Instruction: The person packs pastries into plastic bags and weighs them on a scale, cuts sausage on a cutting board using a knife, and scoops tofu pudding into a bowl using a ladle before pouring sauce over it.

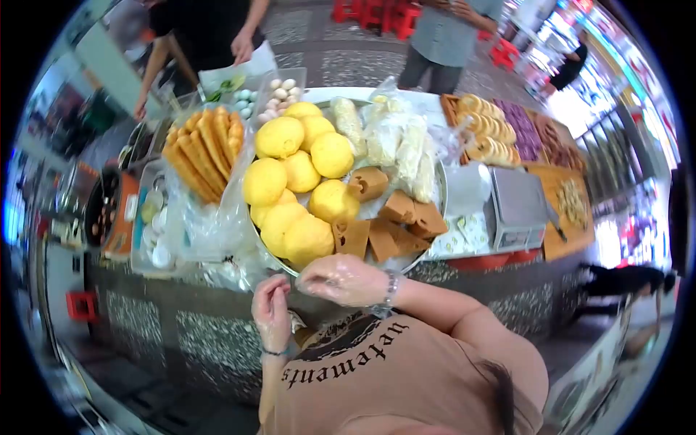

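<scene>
My right hand (344, 281) hovers by the near rim of a big round tray (270, 250), its fingers bent and pressed together. Just left of it and slightly lower, my left hand (272, 312) is raised with its fingers closed. Both hands look covered by thin clear gloves, and what they hold, if anything, is too small to tell. Round yellow buns (308, 239) fill the tray's left side, nearest my hands. Brown cake blocks (384, 239) lie at its right front, and plastic-wrapped pale rolls (399, 138) behind them.
Fried dough sticks (206, 152) stand in plastic at left, beside a teal tub (156, 232) and an orange-sided pan (119, 214). Eggs (283, 93) sit behind. At right are a scale (518, 199), sliced rolls (486, 130) and a wooden board (554, 239) with a knife. Two people (210, 36) (453, 36) stand opposite.
</scene>
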`<state>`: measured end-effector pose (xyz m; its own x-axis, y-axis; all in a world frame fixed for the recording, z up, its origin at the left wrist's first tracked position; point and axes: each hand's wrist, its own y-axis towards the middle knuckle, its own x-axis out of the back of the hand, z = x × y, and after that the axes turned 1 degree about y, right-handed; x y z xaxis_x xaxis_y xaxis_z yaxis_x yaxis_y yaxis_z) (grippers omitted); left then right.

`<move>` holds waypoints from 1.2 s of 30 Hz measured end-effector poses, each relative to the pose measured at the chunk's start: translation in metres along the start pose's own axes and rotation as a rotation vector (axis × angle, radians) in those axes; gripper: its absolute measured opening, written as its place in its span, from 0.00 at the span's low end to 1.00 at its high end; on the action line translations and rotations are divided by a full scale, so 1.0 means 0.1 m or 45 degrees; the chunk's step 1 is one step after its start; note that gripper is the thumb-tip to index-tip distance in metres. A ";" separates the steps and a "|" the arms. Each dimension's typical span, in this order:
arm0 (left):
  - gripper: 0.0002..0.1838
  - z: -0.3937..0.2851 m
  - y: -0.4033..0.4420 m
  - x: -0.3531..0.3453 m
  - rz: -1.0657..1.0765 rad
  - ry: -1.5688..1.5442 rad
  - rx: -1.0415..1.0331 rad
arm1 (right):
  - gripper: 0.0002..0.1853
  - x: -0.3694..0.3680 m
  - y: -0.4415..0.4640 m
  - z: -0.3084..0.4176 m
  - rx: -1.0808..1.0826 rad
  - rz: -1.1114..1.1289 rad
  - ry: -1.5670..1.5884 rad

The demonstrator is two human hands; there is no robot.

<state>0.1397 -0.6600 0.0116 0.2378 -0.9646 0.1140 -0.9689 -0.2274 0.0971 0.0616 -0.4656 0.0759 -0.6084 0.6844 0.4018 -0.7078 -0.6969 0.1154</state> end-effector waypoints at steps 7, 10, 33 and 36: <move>0.11 0.25 0.30 1.56 0.176 -0.056 0.106 | 0.09 -1.34 0.83 0.28 -0.023 -0.271 0.179; 0.11 0.28 0.52 2.12 0.227 -0.032 0.082 | 0.09 -1.71 1.07 0.45 -0.068 -0.256 0.196; 0.12 0.47 0.74 4.18 -0.179 -0.154 0.227 | 0.13 -3.48 3.17 0.64 0.106 0.375 0.052; 0.10 0.73 0.68 5.19 -0.344 0.014 0.073 | 0.14 -4.42 3.93 0.87 0.113 0.664 -0.007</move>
<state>0.1919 -1.1854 0.0056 0.4889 -0.8663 0.1023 -0.8723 -0.4841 0.0696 0.0838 -1.0606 0.0220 -0.8695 0.2409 0.4312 -0.2782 -0.9602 -0.0246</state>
